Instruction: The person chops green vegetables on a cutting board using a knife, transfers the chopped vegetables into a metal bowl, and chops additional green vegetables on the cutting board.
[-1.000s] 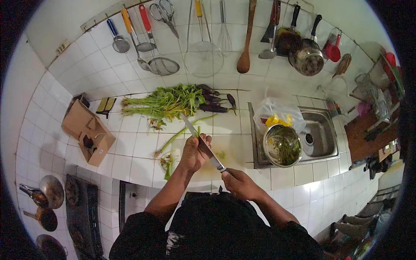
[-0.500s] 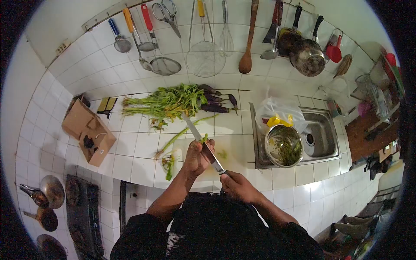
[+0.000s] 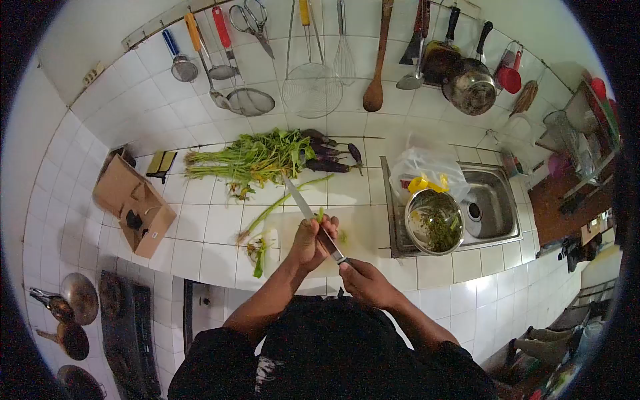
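Observation:
My right hand (image 3: 365,283) grips the handle of a long knife (image 3: 300,200), whose blade slants up to the left. My left hand (image 3: 312,241) is closed on a small green stem (image 3: 320,213) against the blade. Beneath both lies a pale cutting board (image 3: 363,233) with green scraps. Behind the knife tip is a pile of leafy greens (image 3: 253,157) beside dark purple eggplants (image 3: 330,160). One long stalk (image 3: 277,210) and a leafy scrap (image 3: 259,257) lie left of the board.
A metal bowl (image 3: 434,222) holding green pieces stands at the sink (image 3: 490,207), in front of a plastic bag (image 3: 427,170). At the left are an open cardboard box (image 3: 143,213) and a stove (image 3: 127,327). Utensils and pans hang along the wall.
My left hand has shifted slightly right along the blade, and the stem in it now points more upright. My right hand still holds the knife. The head view has shifted slightly.

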The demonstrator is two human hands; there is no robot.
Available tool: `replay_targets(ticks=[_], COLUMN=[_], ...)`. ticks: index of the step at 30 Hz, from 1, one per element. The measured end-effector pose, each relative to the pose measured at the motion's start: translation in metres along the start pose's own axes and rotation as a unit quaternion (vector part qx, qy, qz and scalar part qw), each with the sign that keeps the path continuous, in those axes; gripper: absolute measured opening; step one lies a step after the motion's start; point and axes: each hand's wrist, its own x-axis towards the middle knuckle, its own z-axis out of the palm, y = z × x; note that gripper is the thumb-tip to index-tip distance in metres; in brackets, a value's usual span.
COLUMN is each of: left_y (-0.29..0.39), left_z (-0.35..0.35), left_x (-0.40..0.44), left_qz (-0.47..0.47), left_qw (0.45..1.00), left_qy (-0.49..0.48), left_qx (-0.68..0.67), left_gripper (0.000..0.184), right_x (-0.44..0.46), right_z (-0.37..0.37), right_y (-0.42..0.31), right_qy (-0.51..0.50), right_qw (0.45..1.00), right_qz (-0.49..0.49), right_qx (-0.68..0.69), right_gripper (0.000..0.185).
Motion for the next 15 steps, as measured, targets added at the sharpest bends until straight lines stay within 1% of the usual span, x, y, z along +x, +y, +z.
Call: replay_targets(ticks=[1,2,3,5,6,8,10,11,12,13,15], left_y=[-0.003,-0.004,-0.002,0.001,0.003,0.008,0.012,0.015,0.019,0.023,0.031], left_z=[0.003,0.005,0.002,-0.006,-0.005,-0.004,-0.013,-0.020,-0.025,-0.030,-0.039], left_x=[-0.001,-0.002,-0.001,0.000,-0.001,0.000,0.000,0.000,0.001,0.000,-0.001], left_qz=[0.001,0.002,0.004,-0.030,-0.029,0.030,0.045,0.059,0.067,0.068,0.090], left_qw=[1.000,0.999,0.999,0.999,0.999,0.999,0.997,0.994,0.994,0.994,0.984], left_qy=[-0.008,-0.015,-0.016,0.003,0.004,0.043,0.061,0.079,0.070,0.070,0.128], left_qx=[0.016,0.032,0.033,0.024,0.023,0.011,-0.014,-0.039,-0.057,-0.056,-0.081], left_gripper=[0.028,0.027,0.027,0.028,0.028,0.027,0.028,0.028,0.026,0.026,0.025], right_x=[0.001,0.001,0.002,0.005,0.005,-0.001,-0.003,-0.005,-0.007,-0.008,-0.011], right_z=[0.003,0.007,0.009,0.005,0.004,0.005,0.003,0.001,-0.001,-0.002,-0.004], right_y=[-0.003,-0.007,-0.009,0.002,0.005,0.005,0.006,0.010,0.013,0.015,0.018], right_qy=[0.000,0.009,0.018,0.018,0.019,0.024,0.027,0.020,0.014,0.013,0.017], right_qw=[1.000,1.000,1.000,1.000,0.999,0.999,0.998,0.997,0.995,0.995,0.993], right_qz=[-0.002,-0.005,-0.007,-0.007,-0.004,0.008,0.015,0.044,0.073,0.072,0.066], right_qx=[0.001,0.003,0.006,-0.011,-0.026,-0.042,-0.060,-0.062,-0.065,-0.065,-0.102], right_gripper=[0.047,0.036,0.034,0.034,0.034,0.035,0.036,0.042,0.055,0.055,0.056])
